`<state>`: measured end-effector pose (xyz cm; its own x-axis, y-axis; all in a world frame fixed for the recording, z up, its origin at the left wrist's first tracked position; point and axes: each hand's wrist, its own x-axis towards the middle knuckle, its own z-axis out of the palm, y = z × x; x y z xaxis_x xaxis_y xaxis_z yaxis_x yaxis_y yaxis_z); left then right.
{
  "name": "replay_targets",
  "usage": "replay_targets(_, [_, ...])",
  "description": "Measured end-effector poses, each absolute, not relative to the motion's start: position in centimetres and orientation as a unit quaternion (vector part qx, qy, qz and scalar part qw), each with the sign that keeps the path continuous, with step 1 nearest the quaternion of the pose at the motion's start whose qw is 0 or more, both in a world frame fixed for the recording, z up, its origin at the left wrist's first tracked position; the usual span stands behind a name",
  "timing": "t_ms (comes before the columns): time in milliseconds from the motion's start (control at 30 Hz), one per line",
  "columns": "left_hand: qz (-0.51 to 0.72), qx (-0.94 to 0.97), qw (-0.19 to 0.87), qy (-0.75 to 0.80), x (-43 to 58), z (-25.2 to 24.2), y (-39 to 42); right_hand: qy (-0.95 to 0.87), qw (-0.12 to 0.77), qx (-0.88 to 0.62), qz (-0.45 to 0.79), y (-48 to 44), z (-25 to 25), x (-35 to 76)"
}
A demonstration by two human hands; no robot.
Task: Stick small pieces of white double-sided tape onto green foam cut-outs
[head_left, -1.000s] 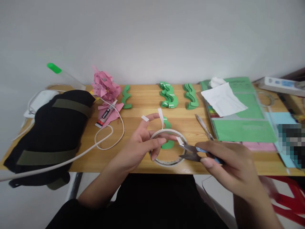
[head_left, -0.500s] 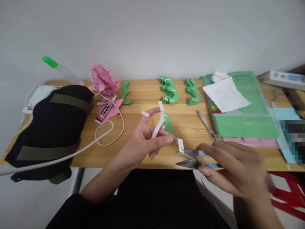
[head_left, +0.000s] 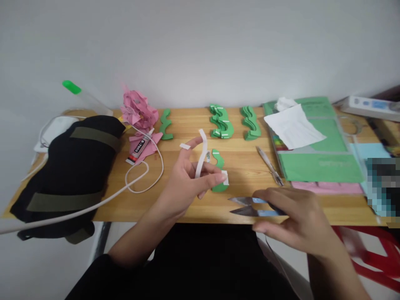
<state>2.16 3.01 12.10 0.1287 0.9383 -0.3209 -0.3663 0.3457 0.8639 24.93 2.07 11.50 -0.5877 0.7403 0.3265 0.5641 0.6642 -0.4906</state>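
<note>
My left hand (head_left: 193, 175) is curled, pinching a short piece of white tape (head_left: 226, 178) between thumb and a fingertip. A longer white tape strip (head_left: 202, 156) runs from the raised index fingertip down to the other fingers. Another short tape piece (head_left: 185, 146) sticks to the back of that index finger. Just beyond lies a wavy green paper piece (head_left: 218, 157), partly covered by the hand and tape. My right hand (head_left: 290, 216) grips blue-handled thread snips (head_left: 250, 205), their two pointed blades apart, aimed left and touching no tape.
Stacks of wavy green pieces (head_left: 221, 121) stand along the wall. A pen (head_left: 269, 166) and green folder (head_left: 321, 166) lie right. Left are a black bag (head_left: 75, 162), white cable (head_left: 109, 200), glue tube (head_left: 139, 148) and crumpled pink paper (head_left: 139, 109).
The snips have come away from the short tape piece, which now sits between my left thumb and fingertip. My left hand has shifted slightly left, showing more of the green piece. The view tilts slightly.
</note>
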Motion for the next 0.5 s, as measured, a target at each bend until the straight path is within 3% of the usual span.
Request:
replay_targets(167, [0.468, 0.35, 0.667, 0.462, 2.6, 11.4, 2.9, -0.67, 0.383, -0.531, 0.349, 3.1, 11.1, 23.5])
replay_targets(500, [0.428, 0.377, 0.667, 0.479, 3.2, 11.4, 2.8, -0.659, 0.36, -0.492, 0.442, 4.1, 11.2, 21.4])
